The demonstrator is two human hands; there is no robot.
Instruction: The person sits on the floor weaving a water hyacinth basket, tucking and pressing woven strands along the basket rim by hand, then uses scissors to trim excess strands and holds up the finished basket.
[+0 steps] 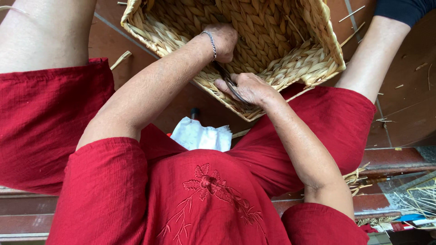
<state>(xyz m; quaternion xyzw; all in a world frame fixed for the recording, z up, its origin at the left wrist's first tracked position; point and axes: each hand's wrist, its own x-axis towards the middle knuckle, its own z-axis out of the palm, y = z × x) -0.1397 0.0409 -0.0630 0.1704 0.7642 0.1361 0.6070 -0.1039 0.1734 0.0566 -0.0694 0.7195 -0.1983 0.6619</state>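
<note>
Red tunic (pixel 200 199) nearest; left hand (pixel 223 41) grips scissors (pixel 229 81); right hand (pixel 247 88) pinches basket (pixel 272 41) rim.

I see a floor of reddish-brown tiles (pixel 408 109) in soft, even light, littered with loose straw bits (pixel 352 13). A red-brown step (pixel 395 159) runs along the lower right, beside piled straw (pixel 420 197)

A rectangular woven basket (pixel 254 45) of pale straw braid sits tilted between the knees, opening facing up. Slim dark metal scissors (pixel 229 81) lie against its near rim.
</note>
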